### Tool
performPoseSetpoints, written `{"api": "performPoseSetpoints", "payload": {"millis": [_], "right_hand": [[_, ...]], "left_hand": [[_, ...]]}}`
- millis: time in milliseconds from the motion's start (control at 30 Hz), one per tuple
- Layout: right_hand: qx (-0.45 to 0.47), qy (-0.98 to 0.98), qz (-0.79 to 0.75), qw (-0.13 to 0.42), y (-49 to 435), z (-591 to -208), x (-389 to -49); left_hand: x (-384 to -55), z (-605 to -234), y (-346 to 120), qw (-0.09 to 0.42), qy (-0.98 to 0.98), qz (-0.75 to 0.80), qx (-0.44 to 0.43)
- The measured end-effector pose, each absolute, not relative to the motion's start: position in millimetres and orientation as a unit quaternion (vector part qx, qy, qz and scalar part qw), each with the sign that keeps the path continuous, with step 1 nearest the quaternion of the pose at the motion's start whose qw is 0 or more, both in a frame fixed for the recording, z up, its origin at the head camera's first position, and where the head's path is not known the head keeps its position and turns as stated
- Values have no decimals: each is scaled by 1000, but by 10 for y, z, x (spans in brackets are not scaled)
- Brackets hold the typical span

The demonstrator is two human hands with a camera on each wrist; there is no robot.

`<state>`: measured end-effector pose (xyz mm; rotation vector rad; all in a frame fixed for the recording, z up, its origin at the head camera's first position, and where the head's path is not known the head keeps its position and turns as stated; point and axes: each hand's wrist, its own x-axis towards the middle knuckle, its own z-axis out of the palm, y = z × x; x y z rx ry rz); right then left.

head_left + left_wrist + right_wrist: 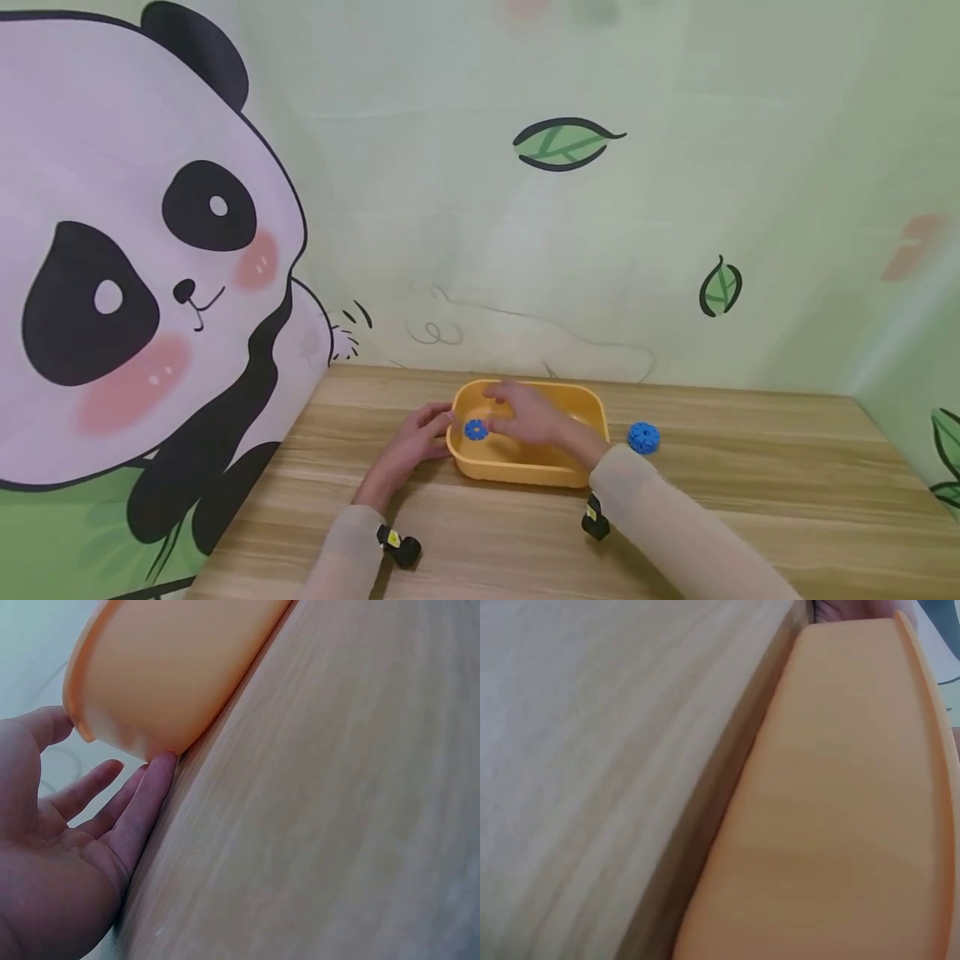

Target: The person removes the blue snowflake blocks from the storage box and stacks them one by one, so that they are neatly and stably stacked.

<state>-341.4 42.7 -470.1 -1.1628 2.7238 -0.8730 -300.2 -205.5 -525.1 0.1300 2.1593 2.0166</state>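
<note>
A yellow-orange plastic basin [525, 476] stands on the wooden table, one blue notched disc [476, 430] visible inside near its left end. My left hand [408, 442] is at the basin's left end; in the left wrist view its fairly straight fingers [154, 780] touch the low end wall, with the thumb up by the rim. Over the basin reaches my right hand [528, 414], fingers spread apart, one fingertip right beside the disc's edge. In the right wrist view the basin's long side wall [840, 795] hides that hand.
Just right of the basin lies a small cluster of similar blue discs [643, 437]. Behind the table [750, 483] rises a pale green wall covering [450, 208] with a printed panda and leaves. Each wrist carries a small black camera.
</note>
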Motion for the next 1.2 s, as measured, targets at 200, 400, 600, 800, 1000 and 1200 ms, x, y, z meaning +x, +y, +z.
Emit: {"api": "performPoseSetpoints", "payload": {"millis": [200,400,600,800,1000,1200], "right_hand": [[-379,876,-295,43,373,-4772,-3379],[-380,874,-298,47,358,-4771,-3363],[-379,875,-296,49,391,-4781,-3373],[-378,876,-295,49,415,-4784,-3384],[-384,879,-280,49,421,-4791,-3380],[-399,876,-268,43,410,-4796,-3358]], "left_hand": [[-2992,-5273,-2045,94,729,677,37],[-3009,-5282,-2029,89,724,683,38],[-3023,-5293,-2029,91,718,688,43],[-3028,-5290,-2038,96,716,690,42],[-3016,-5257,-2043,95,723,684,36],[-3002,-5244,-2044,97,723,683,42]]}}
